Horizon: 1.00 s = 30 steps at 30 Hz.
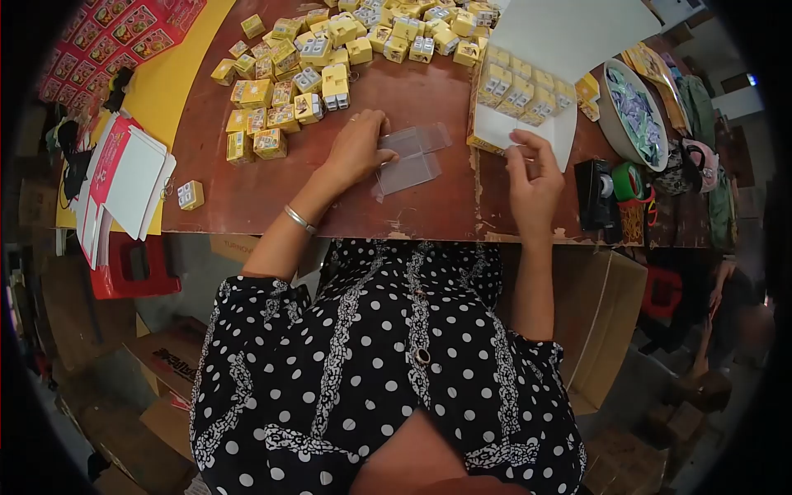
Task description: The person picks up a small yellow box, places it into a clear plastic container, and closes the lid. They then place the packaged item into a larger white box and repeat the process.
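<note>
On the brown table, a flat clear plastic box [408, 158] lies in front of me. My left hand [356, 151] is closed at its left edge, with the thumb on the plastic. To the right stands an open yellow-and-white cardboard display box [487, 142], its white lid raised. Rows of small yellow boxes [528, 89] fill its far part, while white cardboard shows at the near side. My right hand [536, 177] has thumb and index finger at the near wall of this display box, apparently pinching it.
Many small yellow boxes [334, 49] are heaped at the back; one lone box [190, 195] sits left. White-and-pink cards [124, 177] are stacked at far left. At right are a basin [615, 107] of small packets, a black tape dispenser [596, 194] and green tape [629, 180].
</note>
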Motion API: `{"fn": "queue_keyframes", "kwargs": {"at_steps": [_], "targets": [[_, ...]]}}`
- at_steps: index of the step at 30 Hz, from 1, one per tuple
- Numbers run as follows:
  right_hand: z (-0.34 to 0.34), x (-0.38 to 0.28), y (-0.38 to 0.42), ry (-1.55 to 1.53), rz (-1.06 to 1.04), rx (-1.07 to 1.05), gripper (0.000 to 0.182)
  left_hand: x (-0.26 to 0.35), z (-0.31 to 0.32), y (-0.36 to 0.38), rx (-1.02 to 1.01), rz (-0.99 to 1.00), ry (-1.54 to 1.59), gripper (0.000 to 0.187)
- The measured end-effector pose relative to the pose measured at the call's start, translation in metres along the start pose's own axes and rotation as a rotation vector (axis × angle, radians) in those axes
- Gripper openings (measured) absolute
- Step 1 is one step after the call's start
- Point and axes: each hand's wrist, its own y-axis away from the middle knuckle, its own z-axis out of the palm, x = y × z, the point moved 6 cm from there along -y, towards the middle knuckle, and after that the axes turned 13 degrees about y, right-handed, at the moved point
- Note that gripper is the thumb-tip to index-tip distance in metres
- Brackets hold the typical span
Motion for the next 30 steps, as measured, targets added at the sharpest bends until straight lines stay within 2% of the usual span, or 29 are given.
{"fn": "queue_keyframes", "kwargs": {"at_steps": [1,3,7,9,12,13,14,15,16,17,18,20,22,24,25,27,30], "targets": [[0.01,0.0,0.006,-0.005,0.028,-0.084,0.022,0.0,0.001,0.001,0.001,0.008,0.003,0.044],[0.03,-0.004,0.014,-0.071,0.018,-0.124,0.023,-0.003,0.002,0.008,0.07,-0.042,0.324,0.032],[0.05,-0.025,0.024,-0.174,0.021,-0.246,0.026,0.036,-0.015,0.035,0.109,0.029,0.375,0.024],[0.053,-0.03,0.027,-0.212,0.04,-0.294,0.026,0.053,-0.023,0.05,0.152,0.176,0.434,0.022],[0.049,-0.035,0.029,-0.242,0.089,-0.394,0.027,0.062,-0.033,0.064,0.196,0.254,0.452,0.023],[0.049,-0.034,0.03,-0.237,0.084,-0.513,0.027,0.065,-0.035,0.066,0.194,0.248,0.453,0.023],[0.05,-0.034,0.033,-0.232,0.081,-0.633,0.027,0.07,-0.037,0.069,0.168,0.273,0.434,0.025],[0.047,-0.036,0.034,-0.232,0.089,-0.636,0.027,0.074,-0.037,0.072,0.142,0.298,0.415,0.028],[0.048,-0.04,0.039,-0.225,0.097,-0.739,0.03,0.073,-0.037,0.073,0.137,0.291,0.419,0.028],[0.049,-0.044,0.045,-0.218,0.105,-0.842,0.034,0.076,-0.038,0.074,0.133,0.375,0.351,0.027],[0.044,-0.049,0.045,-0.218,0.113,-0.844,0.034,0.08,-0.038,0.076,0.13,0.459,0.282,0.027],[0.042,-0.06,0.056,-0.45,0.219,-1.008,0.044,0.08,-0.036,0.078,0.109,0.454,0.289,0.032],[0.044,-0.059,0.061,-0.506,0.245,-1.022,0.048,0.086,-0.036,0.081,0.095,0.452,0.291,0.037],[0.047,-0.056,0.064,-0.561,0.271,-1.034,0.053,0.107,-0.032,0.091,0.112,0.595,0.0,0.055],[0.049,-0.053,0.066,-0.583,0.277,-1.058,0.052,0.107,-0.028,0.094,0.115,0.59,0.0,0.055],[0.053,-0.052,0.068,-0.61,0.281,-1.087,0.051,0.099,-0.016,0.1,0.094,0.567,-0.068,0.068],[0.051,-0.052,0.069,-0.66,0.344,-1.081,0.046,0.087,-0.003,0.106,0.066,0.481,0.052,0.061]]}}
